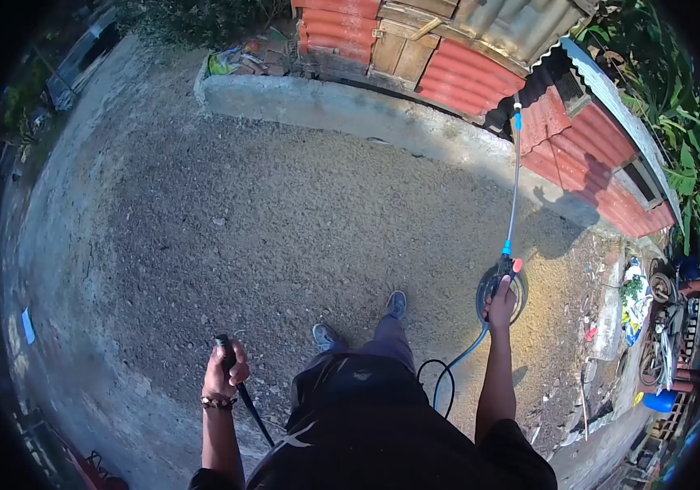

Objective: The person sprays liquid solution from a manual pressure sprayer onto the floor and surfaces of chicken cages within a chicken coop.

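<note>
The right hand (499, 312) holds a black grip (503, 266) with a red piece (517, 265) beside it; its fingers are curled round the grip, with the thumb lying along it. From there a slim metallic spray wand (514, 192) with bright blue fittings points away from the body, its pale tip (517, 106) seen against the dark gap between red corrugated sheets (468, 77). The left hand (225, 371) grasps the upper end of a black lever (253, 410), fingers folded round it.

No jet shows at the tip. The gravelly ground (268, 220) runs from dark grey to sandy yellow; from this view, I cannot fairly judge whether that is damp, shade or colour, so neither the done share nor what is left can be told.

A blue-and-black hose (469, 349) loops from the grip towards the body; no tank is visible. A round, dark object (483, 286) shows behind the right hand. A blue drum (660, 401) lies at the far right, its contents hidden.
</note>
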### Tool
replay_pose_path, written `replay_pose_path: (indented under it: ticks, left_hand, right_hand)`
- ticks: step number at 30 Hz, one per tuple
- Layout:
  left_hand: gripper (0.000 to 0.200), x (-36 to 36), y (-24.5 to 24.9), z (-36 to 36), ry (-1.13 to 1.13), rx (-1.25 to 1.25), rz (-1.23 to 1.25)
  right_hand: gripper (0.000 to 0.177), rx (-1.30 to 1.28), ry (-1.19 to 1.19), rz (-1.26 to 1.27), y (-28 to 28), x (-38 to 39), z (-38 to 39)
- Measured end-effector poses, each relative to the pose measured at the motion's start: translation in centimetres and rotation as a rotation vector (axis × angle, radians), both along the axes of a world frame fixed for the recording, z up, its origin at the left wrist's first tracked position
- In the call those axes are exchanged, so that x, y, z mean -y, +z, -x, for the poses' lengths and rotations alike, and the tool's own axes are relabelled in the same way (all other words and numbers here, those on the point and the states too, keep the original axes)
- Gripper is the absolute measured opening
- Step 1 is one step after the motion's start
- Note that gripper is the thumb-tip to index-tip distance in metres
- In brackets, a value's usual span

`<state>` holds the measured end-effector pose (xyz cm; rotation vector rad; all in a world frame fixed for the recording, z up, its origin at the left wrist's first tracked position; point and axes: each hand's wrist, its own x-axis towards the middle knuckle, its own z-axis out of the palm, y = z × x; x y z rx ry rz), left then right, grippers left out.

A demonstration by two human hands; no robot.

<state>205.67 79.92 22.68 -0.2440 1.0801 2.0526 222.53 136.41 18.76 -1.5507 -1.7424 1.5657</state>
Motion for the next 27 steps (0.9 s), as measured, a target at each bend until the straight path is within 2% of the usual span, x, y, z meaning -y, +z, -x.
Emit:
replay_pose_path:
  ticks: [3, 5, 7, 9, 10, 12, 14, 17, 19, 21, 22, 23, 25, 27]
  left_hand:
    - [0.053, 5.6, 5.6, -3.2, 0.081, -0.234, -0.346]
    - [0.05, 7.7, 6.9, -5.1, 0.191, -0.236, -0.346]
    - [0.034, 7.6, 6.9, -4.8, 0.396, -0.207, 0.21]
    - [0.022, 7.2, 3.7, -2.5, 0.507, -0.295, 1.043]
    - [0.023, 8.5, 0.4, -2.5, 0.532, -0.291, 1.232]
    - [0.028, 10.1, -3.2, -2.3, 0.547, -0.196, 1.527]
    - [0.034, 11.1, -5.5, -1.9, 0.553, -0.087, 1.711]
    - [0.032, 13.8, -10.8, -1.7, 0.571, 0.108, 1.723]
    - [0.031, 15.0, -12.7, 0.1, 0.529, 0.227, 1.71]
    - [0.032, 16.3, -13.3, 3.3, 0.495, 0.282, 1.689]
    - [0.031, 16.4, -11.0, 5.8, 0.54, 0.268, 1.666]
    - [0.031, 17.2, -11.7, 7.6, 0.551, 0.232, 1.617]
    - [0.03, 19.2, -12.8, 11.7, 0.564, 0.156, 1.527]
    - [0.033, 20.3, -10.7, 15.2, 0.657, 0.101, 1.034]
  right_hand:
    - [0.053, -0.208, -0.132, -0.126, 2.8, 3.7, 6.7]
    - [0.054, -0.18, -0.086, -0.05, 2.3, 5.1, 10.4]
    - [0.057, -0.055, -0.015, 0.142, 0.0, 7.0, 13.9]
    - [0.062, 0.083, 0.059, 0.513, -7.5, 7.2, 15.6]
    - [0.065, 0.165, 0.06, 0.668, -11.2, 7.8, 16.3]
    - [0.071, 0.28, 0.032, 0.829, -13.1, 11.4, 19.1]
    - [0.069, 0.183, -0.004, 0.717, -14.3, 14.8, 22.5]
    - [0.064, 0.005, -0.089, 0.587, -13.3, 18.2, 31.0]
    - [0.063, -0.005, 0.011, 0.644, -11.1, 20.2, 37.0]
    - [0.061, 0.058, 0.228, 0.645, -10.6, 24.0, 42.2]
    - [0.06, 0.108, 0.391, 0.561, -9.4, 27.4, 44.0]
    - [0.059, 0.159, 0.548, 0.472, -8.1, 30.2, 45.4]
    - [0.057, 0.132, 0.938, 0.45, -7.9, 32.4, 48.4]
    - [0.056, 0.232, 1.038, 0.461, -7.6, 34.7, 51.3]
